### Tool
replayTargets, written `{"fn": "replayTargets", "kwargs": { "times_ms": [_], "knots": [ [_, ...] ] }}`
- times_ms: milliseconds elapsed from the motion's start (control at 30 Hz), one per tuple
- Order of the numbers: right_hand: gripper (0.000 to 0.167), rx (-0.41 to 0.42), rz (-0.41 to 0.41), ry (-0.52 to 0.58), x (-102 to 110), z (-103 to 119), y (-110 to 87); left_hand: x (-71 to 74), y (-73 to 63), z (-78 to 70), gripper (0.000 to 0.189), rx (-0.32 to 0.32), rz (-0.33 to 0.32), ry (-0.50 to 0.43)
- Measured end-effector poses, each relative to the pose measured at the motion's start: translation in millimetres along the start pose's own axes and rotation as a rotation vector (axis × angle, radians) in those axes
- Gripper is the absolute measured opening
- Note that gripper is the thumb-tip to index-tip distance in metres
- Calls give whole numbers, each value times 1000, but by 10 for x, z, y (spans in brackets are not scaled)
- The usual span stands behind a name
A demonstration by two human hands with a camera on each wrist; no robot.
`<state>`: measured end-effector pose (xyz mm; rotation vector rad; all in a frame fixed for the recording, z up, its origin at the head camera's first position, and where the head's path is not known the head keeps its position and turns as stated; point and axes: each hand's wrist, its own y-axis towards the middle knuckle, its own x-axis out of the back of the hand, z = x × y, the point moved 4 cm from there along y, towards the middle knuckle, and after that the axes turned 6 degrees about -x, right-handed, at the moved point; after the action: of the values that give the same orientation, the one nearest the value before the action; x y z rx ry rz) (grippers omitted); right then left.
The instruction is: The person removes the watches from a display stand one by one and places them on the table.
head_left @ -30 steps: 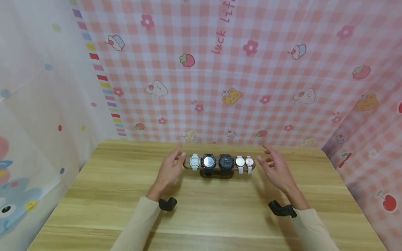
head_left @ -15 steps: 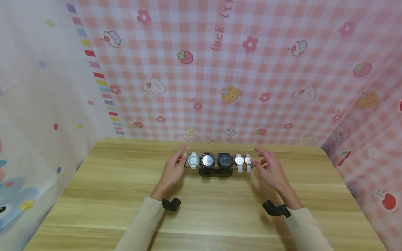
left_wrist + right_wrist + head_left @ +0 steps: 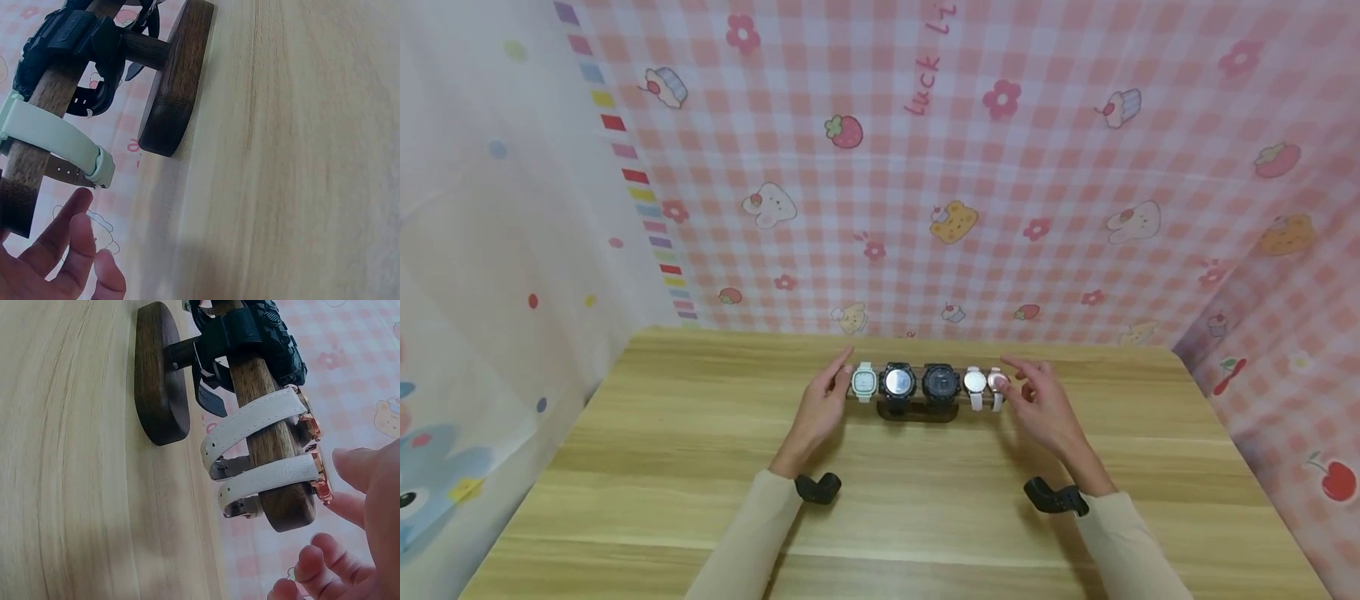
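Several wristwatches hang on the bar of a dark wooden watch stand (image 3: 917,412). My left hand (image 3: 822,407) is at the bar's left end, beside a mint-green watch (image 3: 864,382); in the left wrist view its relaxed fingers lie below the green strap (image 3: 56,131), gripping nothing visible. My right hand (image 3: 1047,412) is at the other end by a white-strapped, rose-gold watch (image 3: 997,381). In the right wrist view its thumb (image 3: 353,467) stands just off that watch's face, fingers loosely bent. Between them are two black watches (image 3: 941,382) and another white-strapped watch (image 3: 974,381).
The stand's base (image 3: 156,375) rests on a light wooden table (image 3: 917,500), near its back edge. Behind hangs a pink checked cloth (image 3: 880,183) with cartoon prints; a white dotted cloth (image 3: 512,233) hangs at the left. Black wrist mounts (image 3: 818,488) sit on both wrists.
Both hands have moved inward to the ends of the bar, the right hand reaching the outermost white watch. The watches and stand keep their places; the head view has shifted slightly.
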<state>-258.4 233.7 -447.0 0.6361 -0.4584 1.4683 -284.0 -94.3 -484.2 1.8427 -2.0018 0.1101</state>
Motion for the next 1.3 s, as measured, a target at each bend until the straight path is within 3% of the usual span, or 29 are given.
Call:
{"fn": "replayTargets", "kwargs": {
  "times_ms": [533, 1300],
  "knots": [
    [39, -1, -59, 15, -52, -3, -17, -15, 11, 4, 44, -26, 28, -62],
    [33, -15, -126, 11, -19, 20, -14, -39, 13, 12, 41, -73, 8, -92]
  ]
}}
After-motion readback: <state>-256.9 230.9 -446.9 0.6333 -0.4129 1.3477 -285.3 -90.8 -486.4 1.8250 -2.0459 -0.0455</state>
